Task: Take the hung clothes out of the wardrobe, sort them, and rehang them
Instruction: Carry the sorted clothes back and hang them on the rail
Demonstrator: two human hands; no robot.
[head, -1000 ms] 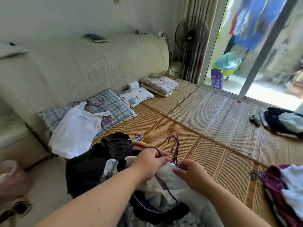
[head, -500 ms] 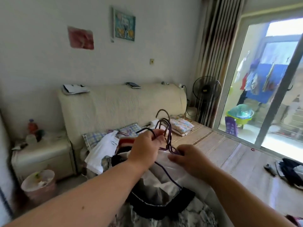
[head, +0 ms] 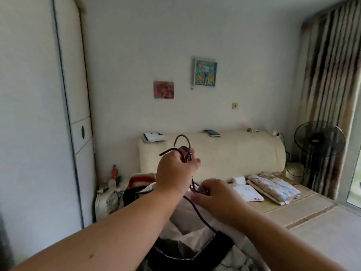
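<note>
My left hand (head: pixel 174 173) grips the hooks of a bunch of hangers (head: pixel 182 146), raised in front of the bed's headboard. Below it hangs a bundle of clothes (head: pixel 187 239), white, black and patterned, still on those hangers. My right hand (head: pixel 216 198) pinches the purple hanger wires just under the hooks, on top of the bundle. The white wardrobe (head: pixel 39 114) fills the left side of the view, its doors closed.
A cream headboard (head: pixel 224 151) with a phone and papers on top stands ahead. Folded bedding (head: pixel 273 187) lies on the bed mat to the right. A floor fan (head: pixel 319 141) and striped curtain stand at the far right. A bedside cabinet with bottles (head: pixel 114 174) sits beside the wardrobe.
The bundle has been lifted off the bed by its hooks and carried higher. My view has swung up and left, so the wardrobe is now in sight.
</note>
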